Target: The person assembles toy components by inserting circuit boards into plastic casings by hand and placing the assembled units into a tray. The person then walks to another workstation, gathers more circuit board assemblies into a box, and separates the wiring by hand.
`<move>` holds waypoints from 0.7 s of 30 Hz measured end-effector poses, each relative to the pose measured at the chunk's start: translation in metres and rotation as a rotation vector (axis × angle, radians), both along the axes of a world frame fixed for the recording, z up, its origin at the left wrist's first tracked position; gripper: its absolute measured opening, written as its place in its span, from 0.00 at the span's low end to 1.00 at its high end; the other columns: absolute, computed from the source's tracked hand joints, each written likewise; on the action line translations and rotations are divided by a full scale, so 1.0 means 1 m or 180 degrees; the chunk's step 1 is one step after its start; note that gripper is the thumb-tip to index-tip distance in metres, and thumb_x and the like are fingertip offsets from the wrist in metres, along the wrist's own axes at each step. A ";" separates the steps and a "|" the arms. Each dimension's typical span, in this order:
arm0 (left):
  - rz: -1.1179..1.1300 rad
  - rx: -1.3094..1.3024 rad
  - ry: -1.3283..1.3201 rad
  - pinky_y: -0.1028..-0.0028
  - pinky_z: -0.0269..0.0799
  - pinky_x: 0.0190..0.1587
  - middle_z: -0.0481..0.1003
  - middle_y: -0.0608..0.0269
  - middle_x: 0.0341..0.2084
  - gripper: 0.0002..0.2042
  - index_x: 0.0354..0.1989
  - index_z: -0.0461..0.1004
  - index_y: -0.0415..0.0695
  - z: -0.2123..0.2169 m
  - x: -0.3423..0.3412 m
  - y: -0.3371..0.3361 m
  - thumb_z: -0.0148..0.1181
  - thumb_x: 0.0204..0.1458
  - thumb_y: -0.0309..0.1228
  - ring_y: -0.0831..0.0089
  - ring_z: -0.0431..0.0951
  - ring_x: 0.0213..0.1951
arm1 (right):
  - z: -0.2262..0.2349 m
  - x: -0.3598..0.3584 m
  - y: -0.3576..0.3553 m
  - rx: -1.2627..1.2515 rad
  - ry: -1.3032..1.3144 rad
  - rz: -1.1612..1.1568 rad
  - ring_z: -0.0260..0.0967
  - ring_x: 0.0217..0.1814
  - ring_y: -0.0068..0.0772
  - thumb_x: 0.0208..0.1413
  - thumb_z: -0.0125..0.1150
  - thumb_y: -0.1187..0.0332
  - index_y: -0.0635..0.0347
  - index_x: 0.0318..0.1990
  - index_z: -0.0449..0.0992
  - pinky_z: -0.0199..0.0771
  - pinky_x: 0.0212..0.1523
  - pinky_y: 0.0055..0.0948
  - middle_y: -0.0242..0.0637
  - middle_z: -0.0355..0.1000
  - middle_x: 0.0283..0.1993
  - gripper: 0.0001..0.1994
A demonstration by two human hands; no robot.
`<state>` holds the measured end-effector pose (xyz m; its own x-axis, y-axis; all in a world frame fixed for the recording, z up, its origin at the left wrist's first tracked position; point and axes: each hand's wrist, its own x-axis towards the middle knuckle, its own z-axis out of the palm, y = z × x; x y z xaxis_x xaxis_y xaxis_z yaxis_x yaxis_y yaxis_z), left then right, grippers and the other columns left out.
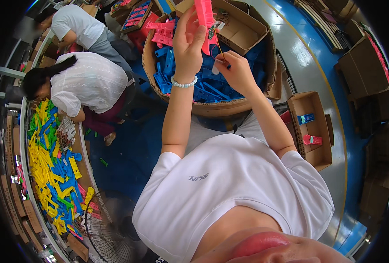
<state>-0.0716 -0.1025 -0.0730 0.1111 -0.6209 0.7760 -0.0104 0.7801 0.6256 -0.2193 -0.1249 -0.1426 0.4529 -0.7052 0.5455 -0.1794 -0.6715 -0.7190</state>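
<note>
My left hand [188, 50], with a beaded bracelet at the wrist, is closed around a long pink plastic shell [204, 14], raised above a large round-sided cardboard box [223, 108]. A small green circuit board [211, 32] sits at the shell's side, and thin wires [219, 45] run down from it. My right hand [238, 73] is closed in a pinch at the lower end of these wires. By its fingertips is a small whitish piece [215, 67]. Blue plastic shells [208, 90] fill the box below both hands. More pink shells [161, 33] lie at its left side.
A shallow cardboard carton [240, 28] rests at the box's far side. To the right, an open carton [319, 153] holds a blue and a pink piece. Two people [89, 79] bend over a left-hand bench heaped with coloured plastic parts [50, 171]. A fan [109, 232] stands near left.
</note>
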 end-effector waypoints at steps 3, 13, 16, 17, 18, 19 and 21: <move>0.0861 0.0076 0.0147 0.65 0.80 0.45 0.73 0.53 0.50 0.21 0.64 0.59 0.39 -0.010 0.001 -0.002 0.48 0.64 0.28 0.63 0.79 0.44 | 0.005 -0.018 -0.007 -0.0648 -0.0288 -0.0519 0.76 0.35 0.42 0.52 0.62 0.76 0.65 0.39 0.77 0.76 0.35 0.32 0.42 0.72 0.33 0.07; -0.0462 0.1697 0.1102 0.71 0.79 0.30 0.78 0.50 0.35 0.19 0.57 0.66 0.38 -0.024 -0.036 0.031 0.42 0.68 0.39 0.67 0.80 0.30 | 0.079 -0.040 -0.042 -0.2850 -0.1222 -0.0311 0.77 0.36 0.39 0.46 0.66 0.80 0.66 0.37 0.77 0.78 0.36 0.28 0.42 0.77 0.38 0.10; -0.0769 0.1825 0.1078 0.72 0.78 0.29 0.77 0.51 0.34 0.19 0.56 0.66 0.37 -0.028 -0.048 0.044 0.41 0.68 0.40 0.69 0.79 0.28 | 0.083 -0.040 -0.048 -0.3117 -0.1173 -0.0090 0.76 0.34 0.39 0.45 0.67 0.77 0.65 0.37 0.77 0.78 0.34 0.28 0.41 0.76 0.37 0.10; -0.0687 0.1882 0.0999 0.73 0.77 0.28 0.77 0.52 0.33 0.19 0.56 0.66 0.37 -0.028 -0.051 0.050 0.41 0.68 0.40 0.70 0.79 0.28 | 0.082 -0.041 -0.048 -0.3087 -0.0973 -0.0025 0.76 0.34 0.40 0.44 0.68 0.77 0.64 0.37 0.77 0.78 0.34 0.29 0.40 0.75 0.36 0.10; -0.0602 0.1942 0.0914 0.73 0.77 0.28 0.77 0.53 0.32 0.19 0.56 0.67 0.37 -0.027 -0.053 0.053 0.41 0.68 0.40 0.70 0.79 0.27 | 0.082 -0.040 -0.047 -0.3054 -0.0778 0.0037 0.75 0.33 0.40 0.44 0.68 0.77 0.63 0.37 0.77 0.77 0.34 0.29 0.39 0.75 0.36 0.10; -0.0578 0.1964 0.0959 0.75 0.78 0.27 0.77 0.58 0.30 0.18 0.56 0.67 0.38 -0.031 -0.051 0.053 0.42 0.68 0.39 0.75 0.78 0.25 | 0.083 -0.040 -0.045 -0.3035 -0.0608 -0.0058 0.75 0.34 0.39 0.44 0.68 0.76 0.61 0.36 0.78 0.76 0.34 0.30 0.37 0.74 0.35 0.10; -0.0543 0.1998 0.0938 0.75 0.77 0.26 0.76 0.58 0.30 0.18 0.56 0.67 0.38 -0.034 -0.051 0.053 0.42 0.68 0.39 0.75 0.78 0.25 | 0.078 -0.041 -0.042 -0.2637 -0.0626 -0.0032 0.74 0.34 0.38 0.44 0.68 0.76 0.61 0.35 0.78 0.76 0.34 0.29 0.36 0.74 0.34 0.09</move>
